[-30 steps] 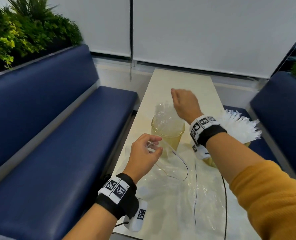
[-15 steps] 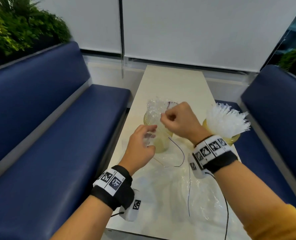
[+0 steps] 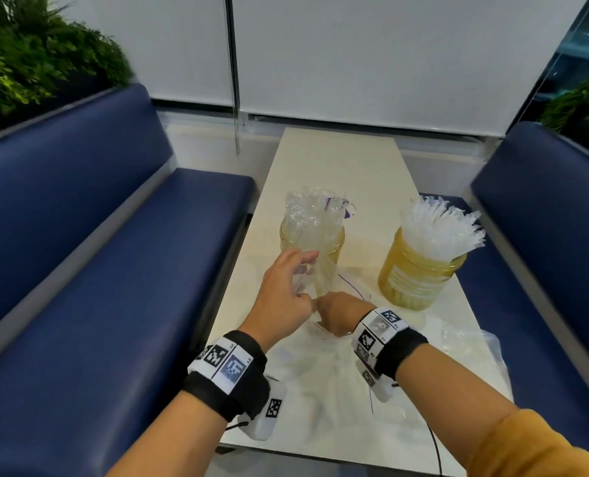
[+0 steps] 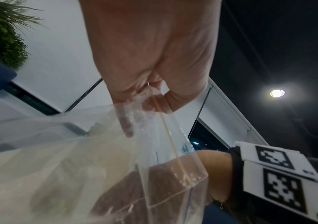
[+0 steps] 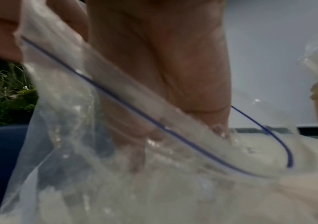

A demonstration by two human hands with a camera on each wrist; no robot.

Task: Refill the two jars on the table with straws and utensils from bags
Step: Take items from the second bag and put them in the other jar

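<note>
Clear plastic bag (image 3: 320, 342) lies on the worktop's (image 3: 338, 160) near half. My left hand (image 3: 286, 297) pinches its raised rim; my right hand (image 3: 338, 316) reaches into the mouth, grasp hidden, I can't tell. Utensil jar (image 3: 312, 246) stands just beyond both hands, straw jar (image 3: 420, 270) far right.

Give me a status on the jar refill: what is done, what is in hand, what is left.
Looks done: the right jar is crammed with wrapped straws. In hand: the left hand pinches the rim of a clear zip bag open while the right hand reaches into it. The left jar already holds clear-wrapped items. Left: whatever remains in the bag; its contents are unclear.
</note>
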